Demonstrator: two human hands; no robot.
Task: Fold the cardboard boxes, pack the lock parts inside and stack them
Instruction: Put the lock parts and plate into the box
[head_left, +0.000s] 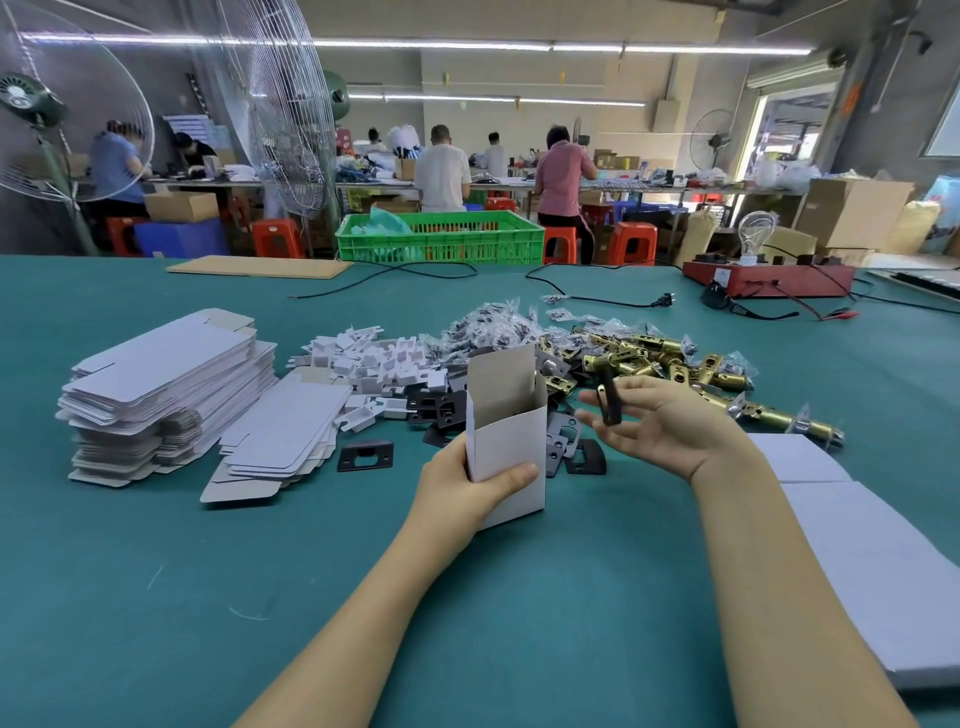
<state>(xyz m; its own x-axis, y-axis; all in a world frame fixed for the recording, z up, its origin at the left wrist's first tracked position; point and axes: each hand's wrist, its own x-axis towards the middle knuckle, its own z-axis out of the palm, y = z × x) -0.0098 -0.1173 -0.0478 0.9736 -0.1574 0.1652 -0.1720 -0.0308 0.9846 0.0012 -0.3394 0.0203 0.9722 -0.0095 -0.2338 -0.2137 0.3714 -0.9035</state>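
Two hands | left hand (467, 493) grips upright open-topped box (506, 441) | right hand (670, 426) pinches near-vertical black plate (609, 400)

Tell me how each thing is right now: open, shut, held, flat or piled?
Box: upright, top flap open, held by the left hand.
Black plate: held in the right hand, beside the box.
Flat boxes: unfolded, stacked.
Brass latches: loose pile.
Small bags: heaped.
White inserts: piled.
Green crate: open top.

No legible text, label, brand or number anywhere; white cardboard box (506, 441) blank on visible faces.
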